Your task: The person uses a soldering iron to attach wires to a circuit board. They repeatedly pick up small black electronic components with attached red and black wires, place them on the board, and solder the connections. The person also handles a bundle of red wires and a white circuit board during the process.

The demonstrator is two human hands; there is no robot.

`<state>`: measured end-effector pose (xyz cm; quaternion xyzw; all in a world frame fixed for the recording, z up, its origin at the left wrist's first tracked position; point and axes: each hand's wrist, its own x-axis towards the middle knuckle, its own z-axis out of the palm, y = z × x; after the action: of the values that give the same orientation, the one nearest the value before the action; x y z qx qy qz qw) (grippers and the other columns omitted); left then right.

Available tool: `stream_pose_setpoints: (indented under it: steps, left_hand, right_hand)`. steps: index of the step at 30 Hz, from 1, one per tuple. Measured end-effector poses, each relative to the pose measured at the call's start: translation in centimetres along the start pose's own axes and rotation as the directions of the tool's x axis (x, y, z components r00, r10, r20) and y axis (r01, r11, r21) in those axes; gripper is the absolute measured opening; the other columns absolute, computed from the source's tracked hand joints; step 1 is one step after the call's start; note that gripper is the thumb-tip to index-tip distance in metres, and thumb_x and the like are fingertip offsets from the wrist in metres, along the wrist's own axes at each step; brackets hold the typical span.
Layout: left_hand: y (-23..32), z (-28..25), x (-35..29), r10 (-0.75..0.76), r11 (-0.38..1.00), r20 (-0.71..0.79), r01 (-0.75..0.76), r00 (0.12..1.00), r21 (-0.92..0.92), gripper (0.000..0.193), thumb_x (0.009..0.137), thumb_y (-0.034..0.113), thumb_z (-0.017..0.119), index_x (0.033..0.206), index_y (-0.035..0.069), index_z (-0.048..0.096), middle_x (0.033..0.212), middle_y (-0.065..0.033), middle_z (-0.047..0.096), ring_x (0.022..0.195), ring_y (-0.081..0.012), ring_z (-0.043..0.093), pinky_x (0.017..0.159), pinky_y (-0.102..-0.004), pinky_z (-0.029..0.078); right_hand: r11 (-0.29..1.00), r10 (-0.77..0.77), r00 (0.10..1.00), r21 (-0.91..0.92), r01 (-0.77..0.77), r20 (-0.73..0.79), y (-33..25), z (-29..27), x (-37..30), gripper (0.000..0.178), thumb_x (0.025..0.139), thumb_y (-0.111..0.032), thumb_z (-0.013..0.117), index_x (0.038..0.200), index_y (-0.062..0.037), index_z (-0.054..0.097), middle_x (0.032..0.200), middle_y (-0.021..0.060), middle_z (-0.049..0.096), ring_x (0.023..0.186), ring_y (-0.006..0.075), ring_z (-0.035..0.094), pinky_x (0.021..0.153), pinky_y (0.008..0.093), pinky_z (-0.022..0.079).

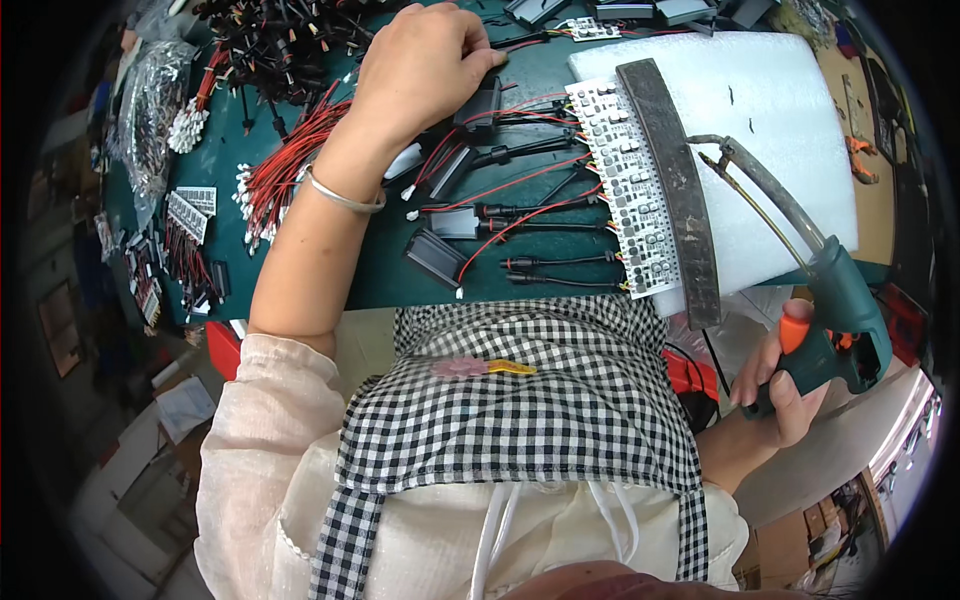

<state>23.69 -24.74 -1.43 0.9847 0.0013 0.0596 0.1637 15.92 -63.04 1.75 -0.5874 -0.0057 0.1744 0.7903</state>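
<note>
My right hand [775, 390] is wrapped round the dark green handle of a soldering gun [845, 315] with an orange trigger. The gun's metal tube and thin solder guide point left over the white foam sheet [775, 180]. At the far side of the table my left hand [430, 60] reaches in with curled fingers, thumb and fingertips close together beside a black cable [522, 42]; what they hold is hidden. Between the hands lies a row of white circuit boards [625, 195], with a dark metal bar [672, 185] along its right edge. Black cables and red wires run left from the boards.
Dark grey casings [437, 258] lie among the cables. To the left are a bundle of red wires [300, 165] with white plugs, a heap of black connectors [275, 50] and a clear plastic bag [155, 110]. A loose circuit board [590, 29] lies at the far side.
</note>
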Motion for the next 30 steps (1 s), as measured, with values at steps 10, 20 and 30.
stream_pose_setpoints:
  steps: [10, 20, 30]
  left_hand:
    - [3.1, -3.7, -1.1, -0.149, 0.448, 0.307, 0.341, 0.940, -0.826, 0.010, 0.092, 0.008, 0.063, 0.088, -0.001, 0.066, 0.079, -0.0034, 0.065, 0.064, -0.0061, 0.059, 0.056, -0.0198, 0.045]
    - [8.0, -0.4, -5.6, 0.087, 0.792, 0.354, 0.151, 0.931, -0.592, 0.007, 0.084, 0.004, 0.068, 0.080, 0.000, 0.064, 0.068, 0.0051, 0.059, 0.061, 0.0005, 0.048, 0.054, -0.0152, 0.037]
    - [8.6, 2.8, -7.5, 0.024, 0.855, 0.158, 0.062, 0.987, -0.515, 0.008, 0.079, 0.001, 0.070, 0.073, -0.001, 0.065, 0.060, 0.0021, 0.059, 0.053, 0.0013, 0.046, 0.047, -0.0154, 0.036]
  right_hand:
    - [1.000, 0.004, 0.999, 0.012, -0.004, -0.034, -0.3, 0.6, 0.3, 0.073, 0.076, -0.017, 0.076, 0.128, 0.0143, 0.036, 0.071, 0.0094, 0.052, 0.046, 0.0131, 0.050, 0.040, 0.0255, 0.045]
    - [1.000, 0.010, 0.994, 0.003, -0.010, -0.109, -0.3, 0.1, -2.3, 0.074, 0.073, -0.018, 0.079, 0.125, 0.0159, 0.038, 0.061, 0.0078, 0.050, 0.043, 0.0133, 0.049, 0.040, 0.0248, 0.044]
    - [0.993, 0.030, 0.995, -0.114, -0.041, -0.094, 0.6, -0.5, -3.9, 0.074, 0.072, -0.022, 0.081, 0.123, 0.0135, 0.040, 0.063, 0.0072, 0.052, 0.043, 0.0136, 0.049, 0.039, 0.0240, 0.042]
